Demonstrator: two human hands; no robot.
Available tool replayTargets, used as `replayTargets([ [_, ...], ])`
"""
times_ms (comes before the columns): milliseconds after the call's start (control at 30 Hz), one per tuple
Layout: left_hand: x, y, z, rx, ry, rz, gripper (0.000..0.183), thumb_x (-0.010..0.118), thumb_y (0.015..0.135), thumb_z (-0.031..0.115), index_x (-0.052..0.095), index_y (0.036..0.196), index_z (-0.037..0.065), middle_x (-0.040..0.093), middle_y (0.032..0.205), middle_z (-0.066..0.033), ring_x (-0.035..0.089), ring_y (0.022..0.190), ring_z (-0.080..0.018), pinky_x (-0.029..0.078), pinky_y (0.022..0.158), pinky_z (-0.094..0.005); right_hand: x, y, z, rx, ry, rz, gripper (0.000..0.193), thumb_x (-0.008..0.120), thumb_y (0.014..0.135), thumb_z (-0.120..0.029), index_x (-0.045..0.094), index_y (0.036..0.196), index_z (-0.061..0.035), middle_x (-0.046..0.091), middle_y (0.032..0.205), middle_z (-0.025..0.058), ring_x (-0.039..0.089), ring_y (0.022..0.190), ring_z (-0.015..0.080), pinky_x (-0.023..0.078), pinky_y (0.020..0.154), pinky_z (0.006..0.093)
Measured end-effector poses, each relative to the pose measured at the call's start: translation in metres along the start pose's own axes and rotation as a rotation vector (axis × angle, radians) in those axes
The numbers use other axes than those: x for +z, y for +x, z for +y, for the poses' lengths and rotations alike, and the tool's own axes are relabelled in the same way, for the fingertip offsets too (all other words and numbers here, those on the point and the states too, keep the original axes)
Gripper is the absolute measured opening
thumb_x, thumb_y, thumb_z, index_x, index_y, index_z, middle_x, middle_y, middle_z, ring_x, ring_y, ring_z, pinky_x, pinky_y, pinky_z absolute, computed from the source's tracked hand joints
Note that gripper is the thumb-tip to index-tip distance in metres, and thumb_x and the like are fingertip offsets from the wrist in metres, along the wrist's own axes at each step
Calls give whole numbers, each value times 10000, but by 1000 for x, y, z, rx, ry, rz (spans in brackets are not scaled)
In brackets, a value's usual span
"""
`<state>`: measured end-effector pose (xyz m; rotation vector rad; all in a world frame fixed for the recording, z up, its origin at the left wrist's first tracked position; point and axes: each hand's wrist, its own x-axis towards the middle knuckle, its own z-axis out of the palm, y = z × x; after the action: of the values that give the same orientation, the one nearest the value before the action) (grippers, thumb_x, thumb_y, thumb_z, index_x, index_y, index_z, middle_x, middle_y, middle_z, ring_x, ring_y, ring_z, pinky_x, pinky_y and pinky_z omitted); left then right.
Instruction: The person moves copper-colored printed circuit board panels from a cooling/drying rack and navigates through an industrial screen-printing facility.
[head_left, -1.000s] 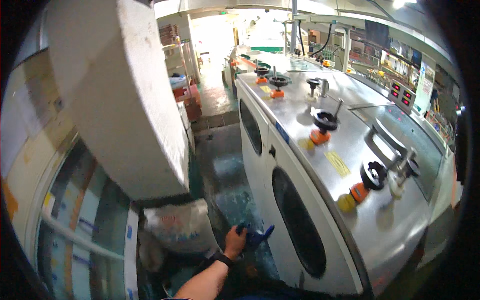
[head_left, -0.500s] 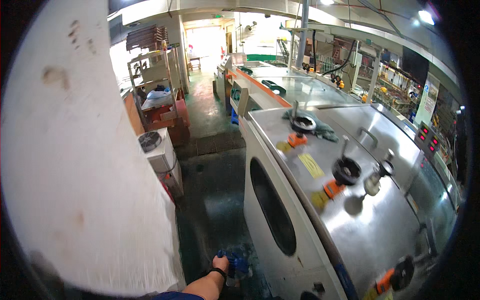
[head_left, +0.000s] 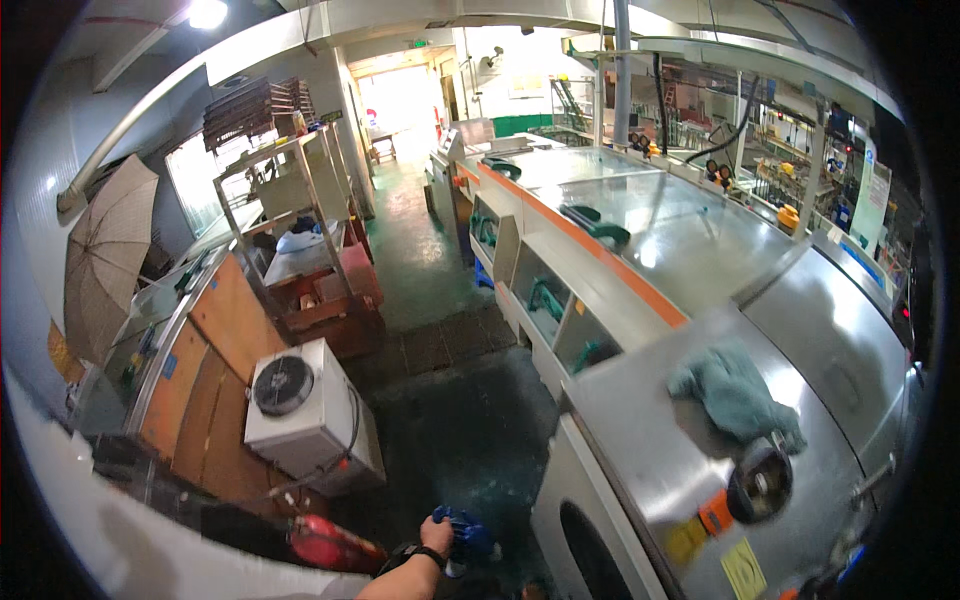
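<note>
My left hand [head_left: 436, 537] hangs low near the bottom middle, with a black band on its wrist. Its fingers are closed round a bunched blue item [head_left: 466, 535], whose exact kind I cannot make out. Something pale shows just under the blue, too small to name. My right hand is not in view. To the right, a grey-green cloth [head_left: 738, 395] lies crumpled on the steel lid of a machine [head_left: 650, 430], beside a black handwheel [head_left: 760, 482] with an orange and yellow fitting.
A dark green aisle floor [head_left: 470, 410] runs ahead, crossed by a grating [head_left: 440, 343]. On the left are a white box with a round fan [head_left: 310, 440], a red fire extinguisher [head_left: 330, 545], a wooden rack [head_left: 320, 290] and an open umbrella [head_left: 108, 255]. Machine cabinets [head_left: 560, 335] line the right.
I have moved forward along the aisle. The large white surface on the left has mostly passed out of view, and the fan box and cloth are nearer. My left hand still grips the blue item.
</note>
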<state>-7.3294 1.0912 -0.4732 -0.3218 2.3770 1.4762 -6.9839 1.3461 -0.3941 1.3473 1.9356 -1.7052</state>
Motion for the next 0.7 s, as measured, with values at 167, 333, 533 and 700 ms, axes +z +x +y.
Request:
replayTargets([
  [167,16,144,71,-184,-169,-61,219,626,847,163,652,1011,20,675,881,-121,647,830,-231,494,759,-362,23,119,-104,9,-13,12,413,603,910,-338,589,1215,-60,634,1031,120,582,900,161,492,800,349],
  [333,28,272,182,68,-10,-395,250,625,854,186,650,1032,12,683,929,-111,632,824,-186,489,744,-336,71,218,-177,158,17,79,414,605,908,-340,590,1215,-63,635,1029,120,582,901,160,493,802,349],
  [533,0,389,413,246,95,-671,290,633,875,192,617,1099,9,656,955,-57,594,880,-146,469,808,-306,112,303,-306,216,69,120,415,607,906,-343,591,1215,-66,636,1027,121,583,901,158,493,804,348],
  [700,9,521,500,262,-160,-722,241,658,877,190,632,1070,48,638,930,-9,573,869,-104,463,814,-288,119,433,-545,-100,269,19,661,673,863,-247,365,1374,35,502,1317,191,477,1246,270,400,1029,384],
])
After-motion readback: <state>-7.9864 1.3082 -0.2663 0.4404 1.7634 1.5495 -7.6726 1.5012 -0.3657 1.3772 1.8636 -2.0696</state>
